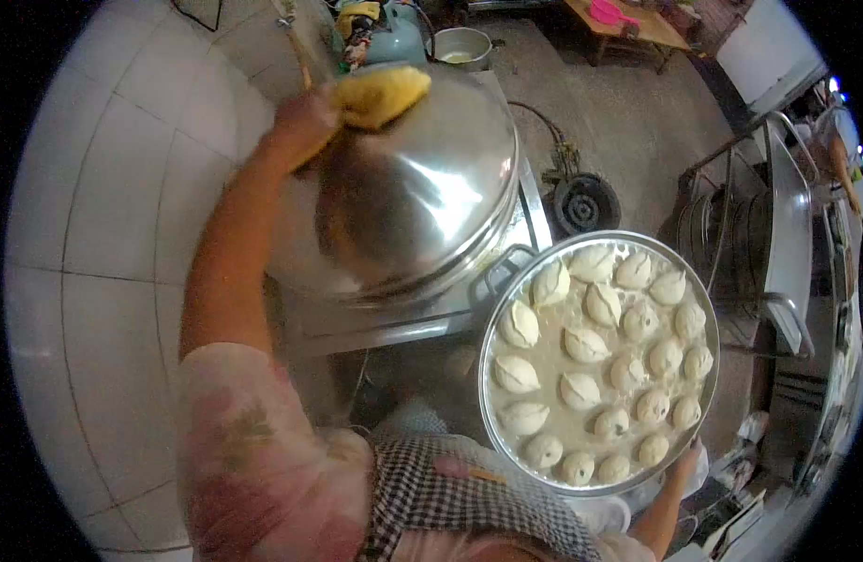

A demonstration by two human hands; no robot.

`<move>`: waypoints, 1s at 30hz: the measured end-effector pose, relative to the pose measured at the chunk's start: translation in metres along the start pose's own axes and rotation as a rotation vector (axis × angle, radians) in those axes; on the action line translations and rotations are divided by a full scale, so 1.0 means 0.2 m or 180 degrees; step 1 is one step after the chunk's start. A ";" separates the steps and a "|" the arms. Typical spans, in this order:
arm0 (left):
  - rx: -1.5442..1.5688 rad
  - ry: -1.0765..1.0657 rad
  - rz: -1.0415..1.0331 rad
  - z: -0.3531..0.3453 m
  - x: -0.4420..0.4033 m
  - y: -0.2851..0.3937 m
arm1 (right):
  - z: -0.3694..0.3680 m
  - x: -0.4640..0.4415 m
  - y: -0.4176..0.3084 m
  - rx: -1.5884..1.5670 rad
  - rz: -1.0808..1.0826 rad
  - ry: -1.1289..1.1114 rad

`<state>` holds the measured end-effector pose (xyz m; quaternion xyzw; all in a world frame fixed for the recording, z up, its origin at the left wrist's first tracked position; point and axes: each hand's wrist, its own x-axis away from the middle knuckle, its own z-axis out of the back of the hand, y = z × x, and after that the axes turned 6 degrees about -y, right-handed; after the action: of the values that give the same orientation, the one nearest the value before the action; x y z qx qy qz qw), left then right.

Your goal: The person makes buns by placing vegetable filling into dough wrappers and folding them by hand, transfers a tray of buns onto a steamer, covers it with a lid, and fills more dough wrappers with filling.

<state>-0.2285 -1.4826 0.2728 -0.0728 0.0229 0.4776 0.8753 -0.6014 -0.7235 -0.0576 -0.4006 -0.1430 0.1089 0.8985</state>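
Left grip (305, 122): fingers closed on a yellow cloth (385, 96), cloth against the top of a domed steel lid (422, 187). Hand's a bit blurred; can't tell if a handle sits under the cloth. Lid spreads right of and nearer than that grip, above a metal counter (385, 330). Right grip (683, 459): holding the round metal tray (550, 323) at its near-right rim, fingers mostly hidden by it. Tray reaches left and forward from there, carrying white pleated buns (585, 345). Gas burner (586, 201) is past the tray, ahead-left of my right grip. Metal rack (788, 215) ahead-right of it. Blue cylinder (394, 37) beyond my left grip.
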 end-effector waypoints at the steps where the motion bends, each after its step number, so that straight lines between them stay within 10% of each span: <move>1: -0.0173 -0.0115 0.0188 0.08 0.03 0.05 | 0.02 0.05 -0.22 -0.1199 -0.0408 -0.0417; 2: -0.0421 -0.0098 0.0128 0.13 0.02 0.06 | 0.00 0.03 -0.03 -0.0095 0.0061 -0.0295; 8: -0.0669 0.0240 0.0438 0.43 0.54 0.37 | -0.19 -0.01 0.08 -0.2336 -0.0605 -0.0774; 20: -0.0052 0.0334 0.0643 0.39 1.45 1.54 | 0.34 0.41 0.05 -0.2963 -0.1961 -0.2435; 22: -0.0423 0.0197 0.0393 0.13 1.24 1.27 | -0.17 0.39 0.21 -0.2166 -0.0824 -0.2575; 26: 0.0040 0.0204 0.0612 0.36 1.75 1.93 | 0.56 0.50 0.15 -0.1699 -0.0834 -0.3039; 30: -0.0194 -0.0068 0.0677 0.24 2.01 2.70 | 1.05 0.26 1.03 -0.0358 0.1021 -0.3494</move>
<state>-0.4647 -0.8537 0.2202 -0.0914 0.0067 0.5690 0.8172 -0.6416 -0.4287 -0.0691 -0.3492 -0.5314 0.4281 0.6421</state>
